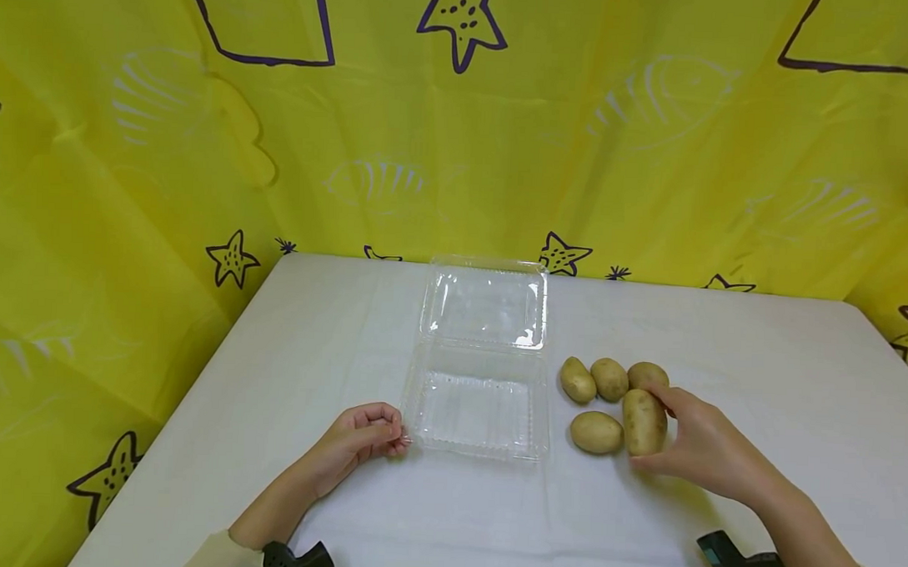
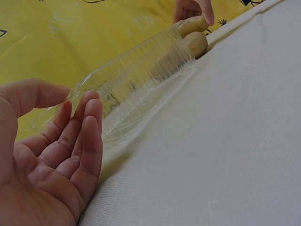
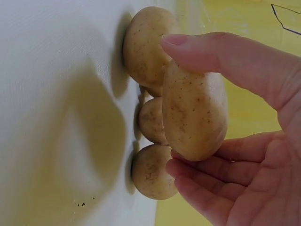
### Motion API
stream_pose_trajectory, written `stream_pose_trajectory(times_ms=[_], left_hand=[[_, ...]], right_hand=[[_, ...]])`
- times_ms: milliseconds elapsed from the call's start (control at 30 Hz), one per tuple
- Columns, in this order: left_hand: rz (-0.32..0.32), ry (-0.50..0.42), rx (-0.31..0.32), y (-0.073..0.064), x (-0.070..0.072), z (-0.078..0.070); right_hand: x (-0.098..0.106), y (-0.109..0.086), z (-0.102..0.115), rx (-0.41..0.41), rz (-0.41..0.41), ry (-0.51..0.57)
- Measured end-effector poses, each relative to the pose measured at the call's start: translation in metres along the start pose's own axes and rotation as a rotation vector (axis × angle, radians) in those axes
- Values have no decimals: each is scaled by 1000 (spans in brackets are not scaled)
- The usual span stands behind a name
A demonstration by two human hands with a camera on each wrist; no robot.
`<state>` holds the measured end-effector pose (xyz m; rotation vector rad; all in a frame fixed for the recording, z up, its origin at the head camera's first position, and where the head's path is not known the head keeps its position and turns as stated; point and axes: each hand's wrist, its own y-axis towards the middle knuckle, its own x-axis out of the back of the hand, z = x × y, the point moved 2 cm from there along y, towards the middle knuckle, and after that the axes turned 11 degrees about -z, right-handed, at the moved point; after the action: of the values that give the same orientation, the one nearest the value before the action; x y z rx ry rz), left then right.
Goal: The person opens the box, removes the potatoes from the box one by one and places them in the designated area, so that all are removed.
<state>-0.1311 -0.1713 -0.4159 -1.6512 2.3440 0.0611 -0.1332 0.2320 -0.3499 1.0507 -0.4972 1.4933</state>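
A clear plastic clamshell container [image 1: 475, 409] lies opened out on the table, its lid [image 1: 485, 308] folded back toward the curtain. My left hand [image 1: 366, 437] pinches the near left corner of its base between thumb and fingers, as the left wrist view also shows. To the right of the container, my right hand [image 1: 692, 438] grips an oblong potato [image 1: 644, 422] by its two ends. In the right wrist view that held potato [image 3: 195, 113] hangs off the table, with a shadow beside it. Just left of it rests another potato [image 1: 596, 432].
Behind the held potato sit more potatoes in a row: a left one [image 1: 577, 380], a middle one [image 1: 610, 379] and a right one [image 1: 648, 374]. A white cloth covers the table [image 1: 332, 329]. A yellow patterned curtain [image 1: 504, 143] hangs along the back and sides.
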Motion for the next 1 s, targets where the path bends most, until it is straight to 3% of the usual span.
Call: stream_pose_trajectory(times_ms=[1000], left_hand=[[1,2,-1,0,0,0]], right_hand=[[-15,-5,-20,-35,113,-38]])
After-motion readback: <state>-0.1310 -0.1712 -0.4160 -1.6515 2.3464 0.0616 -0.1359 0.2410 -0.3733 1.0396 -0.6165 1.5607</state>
